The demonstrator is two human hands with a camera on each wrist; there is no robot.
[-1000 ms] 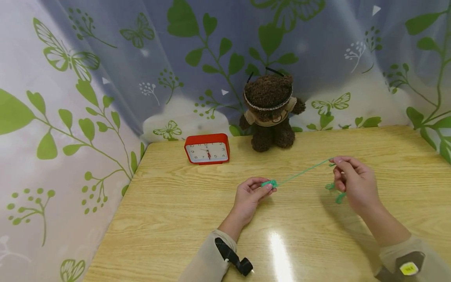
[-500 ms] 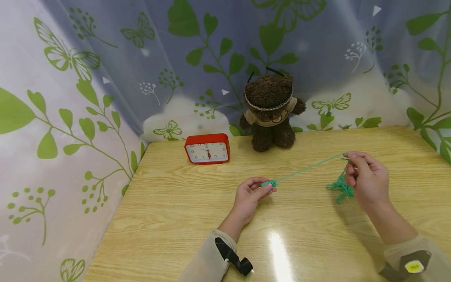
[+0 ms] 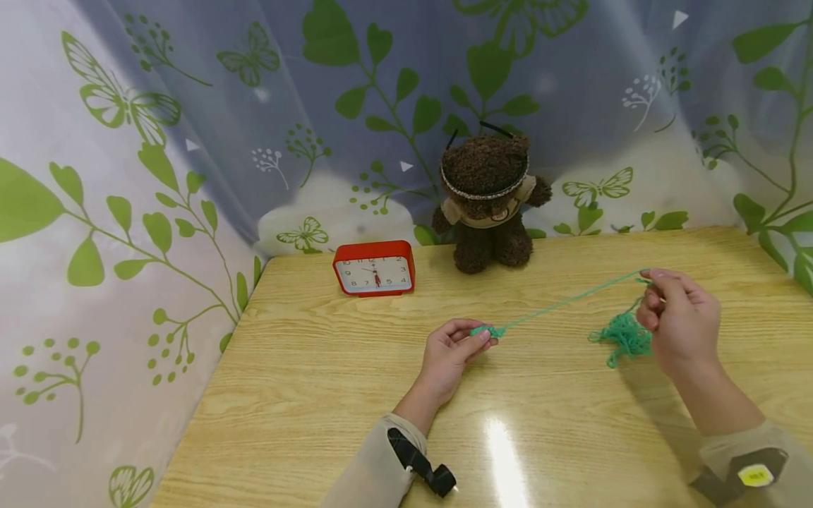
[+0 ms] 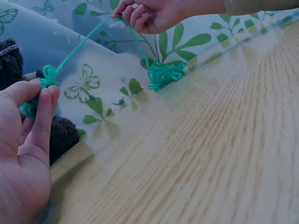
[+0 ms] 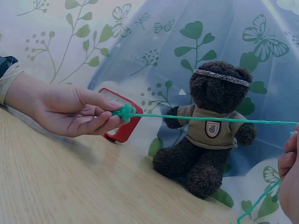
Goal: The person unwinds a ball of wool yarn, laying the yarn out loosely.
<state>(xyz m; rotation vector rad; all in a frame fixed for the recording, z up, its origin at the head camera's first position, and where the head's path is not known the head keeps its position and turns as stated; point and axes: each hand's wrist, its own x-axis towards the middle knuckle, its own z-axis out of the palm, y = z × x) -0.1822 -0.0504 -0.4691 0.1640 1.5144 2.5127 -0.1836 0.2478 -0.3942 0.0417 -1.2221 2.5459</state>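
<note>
Between thumb and fingers my left hand (image 3: 447, 356) pinches a small knotted bundle of green yarn (image 4: 48, 80), low over the table. From that bundle a single green strand (image 5: 187, 117) runs taut, rising to the right. Its other end is pinched at the fingertips of my right hand (image 3: 682, 321), held higher. Below the right hand, a loose, tangled heap of the same yarn (image 3: 625, 336) lies on the table. A slack length of yarn (image 4: 138, 46) links that heap to the right hand, as the left wrist view shows.
A red alarm clock (image 3: 373, 268) stands at the back left of the wooden table (image 3: 286, 423). Right of it sits a brown teddy bear (image 3: 489, 204) in a tan shirt. Behind them hangs a curtain (image 3: 394, 106) printed with leaves and butterflies.
My right hand has moved right and slightly away, so the taut strand has grown longer. The yarn heap beneath it has come more into view. The left hand stays in place.
</note>
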